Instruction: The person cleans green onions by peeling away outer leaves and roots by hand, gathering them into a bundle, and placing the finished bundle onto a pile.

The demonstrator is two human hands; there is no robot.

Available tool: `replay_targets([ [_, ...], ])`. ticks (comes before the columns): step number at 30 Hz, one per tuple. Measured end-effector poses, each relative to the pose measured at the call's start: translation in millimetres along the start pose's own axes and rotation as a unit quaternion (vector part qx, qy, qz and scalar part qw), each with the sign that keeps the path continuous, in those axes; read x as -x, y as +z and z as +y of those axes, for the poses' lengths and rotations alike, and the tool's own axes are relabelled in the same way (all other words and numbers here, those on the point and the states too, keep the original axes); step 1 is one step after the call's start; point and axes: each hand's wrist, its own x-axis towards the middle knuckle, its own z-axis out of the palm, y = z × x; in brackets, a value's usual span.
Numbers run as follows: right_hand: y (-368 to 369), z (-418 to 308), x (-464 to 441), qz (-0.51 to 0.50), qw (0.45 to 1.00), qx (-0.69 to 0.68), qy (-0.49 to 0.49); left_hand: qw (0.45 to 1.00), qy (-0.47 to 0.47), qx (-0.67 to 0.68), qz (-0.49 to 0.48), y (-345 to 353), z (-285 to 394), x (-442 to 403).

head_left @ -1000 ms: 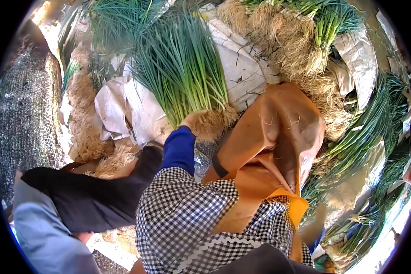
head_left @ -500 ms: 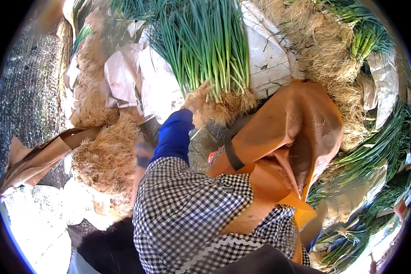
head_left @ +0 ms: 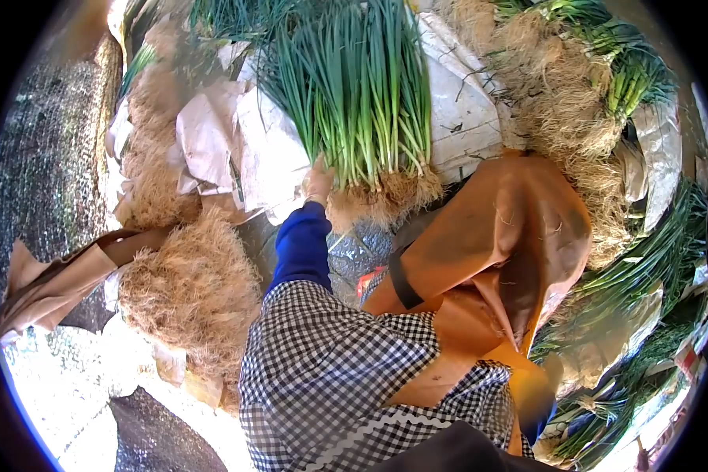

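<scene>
On pale sheeting (head_left: 271, 153) lie green onions (head_left: 362, 102), rooted ends nearest.
The left hand (head_left: 318, 182) touches the bunch's left edge; whether its fingers grip stalks cannot be told, and the right hand cannot be made out. Left of the blue sleeve (head_left: 301, 245) sits a heap of tan roots (head_left: 193, 299); right, an orange apron (head_left: 519, 204).

Floor (head_left: 352, 253) mid-scene: grey paving, visible joints, shiny spots. Left: dark coarse mesh (head_left: 51, 189), speckled with light. Near left ground (head_left: 55, 401) blown out by hard light; dark patch (head_left: 161, 436) there, shadow or cloth, can't tell. Near right edge also glaring.
</scene>
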Motion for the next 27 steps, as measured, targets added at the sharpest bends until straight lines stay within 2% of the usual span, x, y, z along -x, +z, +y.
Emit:
replay_targets([
  [1, 1.5, -0.8, 0.0, 0.003, 1.0, -0.004, -0.003, 0.999, -0.005, -0.029, -0.013, 9.2, 7.5, -12.6],
  [4, 2.2, 1.5, 1.6, 0.011, 1.0, -0.015, -0.017, 0.993, 0.076, -0.077, 0.043, 22.0, 34.1, -22.1],
  [7, 4.5, 11.2, -3.6, 0.009, 0.998, -0.054, -0.032, 0.989, 0.102, -0.109, -0.002, 9.6, 53.8, -19.6],
  [9, 15.4, 90.3, -47.7, -0.036, 0.977, -0.203, 0.06, 0.972, 0.217, -0.01, 0.09, -0.2, 39.8, -12.1],
  [10, 11.8, 56.5, -31.7, -0.061, 0.997, -0.037, 0.038, 0.982, 0.145, 0.111, 0.039, 10.1, 3.0, -36.1],
  [11, 6.6, -5.5, -4.2, -0.08, 0.988, 0.13, 0.01, 0.9, 0.384, 0.102, 0.179, -21.4, 4.6, -12.1],
  [12, 25.3, 6.4, 2.6, 0.035, 0.951, 0.179, -0.251, 0.891, 0.346, 0.274, 0.111, -55.4, 25.7, 17.9],
  [13, 26.6, -32.9, 16.1, 0.061, 0.938, 0.196, -0.279, 0.905, 0.265, 0.318, 0.094, -81.3, 30.9, 33.6],
  [14, 32.6, -62.2, 17.2, 0.016, 0.972, 0.211, -0.101, 0.916, 0.179, 0.35, 0.073, -101.8, 30.9, 44.0],
  [15, 40.6, -87.9, 20.9, 0.042, 0.983, 0.132, -0.123, 0.931, 0.207, 0.274, 0.121, -114.8, 31.3, 59.2],
  [16, 40.8, -96.8, 18.4, 0.067, 0.985, 0.055, -0.152, 0.945, 0.21, 0.222, 0.119, -101.5, -5.9, 46.3],
  [17, 40.0, -109.1, 9.1, 0.063, 0.99, -0.013, -0.127, 0.955, 0.215, 0.169, 0.118, -88.8, -42.7, 34.6],
  [19, 36.9, -133.7, -8.0, 0.066, 0.983, -0.154, -0.078, 0.984, 0.167, 0.01, 0.056, -58.3, -46.8, 43.1],
  [20, 51.6, -120.3, -37.6, 0.147, 0.968, -0.173, -0.108, 0.987, 0.128, -0.092, -0.013, -46.7, -40.4, 53.0],
  [21, 23.6, -158.7, -25.2, 0.184, 0.97, -0.126, -0.096, 0.97, 0.091, -0.206, -0.089, -38.9, -25.5, 64.1],
  [23, 22.2, -173.0, -56.0, 0.192, 0.96, -0.193, -0.058, 0.867, 0.069, -0.431, -0.24, -26.5, 17.9, 84.9],
  [24, 34.6, -173.6, -82.0, 0.178, 0.966, -0.181, -0.051, 0.841, 0.094, -0.469, -0.252, -25.8, 48.7, 96.4],
  [25, 48.0, -173.3, -105.1, 0.147, 0.984, -0.078, -0.057, 0.838, 0.134, -0.475, -0.234, -27.1, 81.2, 104.6],
  [26, 57.5, -189.9, -108.6, 0.167, 0.984, -0.025, -0.052, 0.86, 0.194, -0.43, -0.195, -32.1, 119.9, 112.5],
  [27, 59.5, -201.2, -114.2, 0.189, 0.98, 0.03, -0.049, 0.909, 0.297, -0.261, -0.135, -36.7, 159.1, 123.8],
])
